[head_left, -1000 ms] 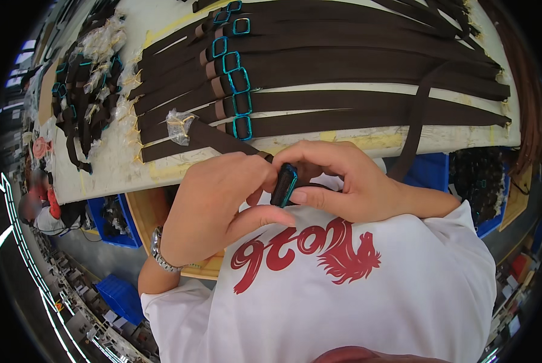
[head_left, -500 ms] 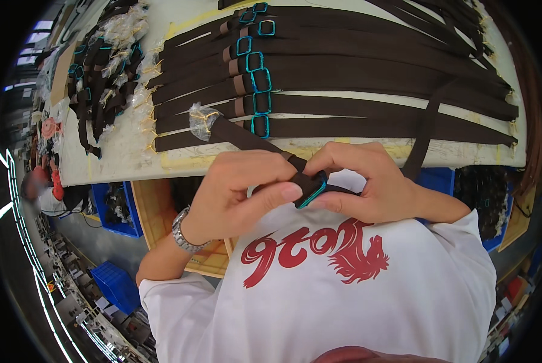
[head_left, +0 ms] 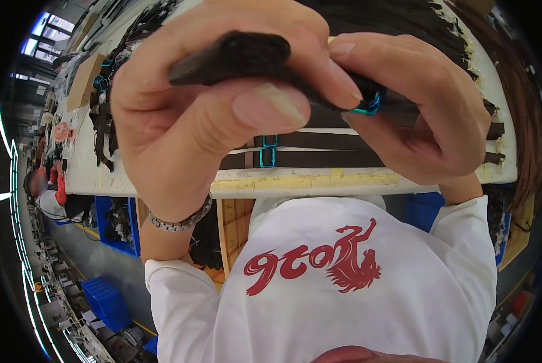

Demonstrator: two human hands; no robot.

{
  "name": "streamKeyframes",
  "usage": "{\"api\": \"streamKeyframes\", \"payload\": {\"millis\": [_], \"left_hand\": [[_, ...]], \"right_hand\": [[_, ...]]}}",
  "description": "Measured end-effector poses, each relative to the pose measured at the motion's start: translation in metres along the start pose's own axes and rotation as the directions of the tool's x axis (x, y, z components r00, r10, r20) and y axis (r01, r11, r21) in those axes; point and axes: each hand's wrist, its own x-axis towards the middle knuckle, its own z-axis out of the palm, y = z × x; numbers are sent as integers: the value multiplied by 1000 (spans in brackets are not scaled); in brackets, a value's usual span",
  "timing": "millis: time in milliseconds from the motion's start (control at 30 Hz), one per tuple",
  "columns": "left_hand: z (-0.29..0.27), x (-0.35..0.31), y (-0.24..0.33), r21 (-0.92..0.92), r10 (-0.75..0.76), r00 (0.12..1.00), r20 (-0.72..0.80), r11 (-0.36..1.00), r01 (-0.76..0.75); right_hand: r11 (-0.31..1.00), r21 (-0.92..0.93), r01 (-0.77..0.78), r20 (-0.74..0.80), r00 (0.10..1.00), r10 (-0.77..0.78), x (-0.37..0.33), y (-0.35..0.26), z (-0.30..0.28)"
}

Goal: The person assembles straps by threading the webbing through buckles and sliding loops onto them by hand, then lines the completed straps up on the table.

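Note:
Close before the camera, a dark brown strap [head_left: 240, 57] is held up between both hands. My left hand [head_left: 174, 121] pinches it between thumb and fingers, a folded part standing out above the thumb. My right hand [head_left: 431, 100] has its thumb and fingertips closed on the strap's other side, at a rectangular buckle [head_left: 370, 106] with a bright teal edge. The fingers partly cover the buckle. Beneath the hands, similar flat straps [head_left: 325, 160] lie side by side on the white table [head_left: 301, 189], with teal-edged buckles [head_left: 267, 157] lined up.
More buckled straps [head_left: 104, 136] lie bunched at the table's left. A cardboard piece [head_left: 84, 81] stands near them. Blue crates [head_left: 106, 302] are on the floor at left, and a wooden box [head_left: 233, 227] is under the table edge. Another person [head_left: 53, 193] is at far left.
Both hands have risen from the table's near edge toward the camera, carrying the strap and buckle. They now hide much of the strap row.

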Motion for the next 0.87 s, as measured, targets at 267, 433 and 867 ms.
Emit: {"api": "streamKeyframes", "payload": {"millis": [267,433,867], "left_hand": [[15,-68,-26,-599,-460,887,38,700,389],[-3,-107,-17,-429,-561,827,24,742,515],[26,-124,2,595,-565,809,161,710,378]], "right_hand": [[500,689,-525,371,847,380,-57,-16,51],[608,513,-606,624,750,220,-79,-1,72],[341,78,-937,989,115,89,-77,-6,70]]}}
